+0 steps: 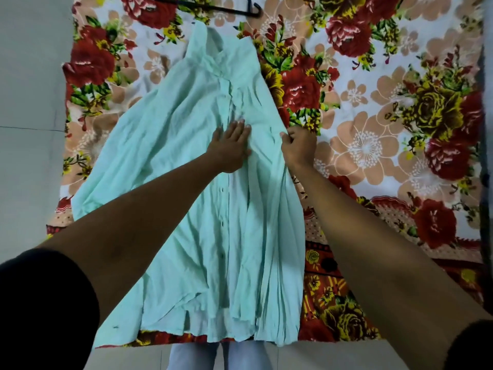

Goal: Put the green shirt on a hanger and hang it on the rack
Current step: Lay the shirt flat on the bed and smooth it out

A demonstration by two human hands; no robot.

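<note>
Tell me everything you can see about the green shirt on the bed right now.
The green shirt is pale mint, of thin, wrinkled woven-looking cloth, long and flared toward the hem. It lies spread flat on the floral blanket, collar at the far end, hem at the near edge. A button placket runs down its middle. The left hand rests flat on it near the placket; the right hand pinches its right edge. The black hanger lies beyond the collar, not touching it.

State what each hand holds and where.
The right hand pinches the green shirt at its right side edge. The left hand holds nothing; it lies flat on the shirt's front.
</note>
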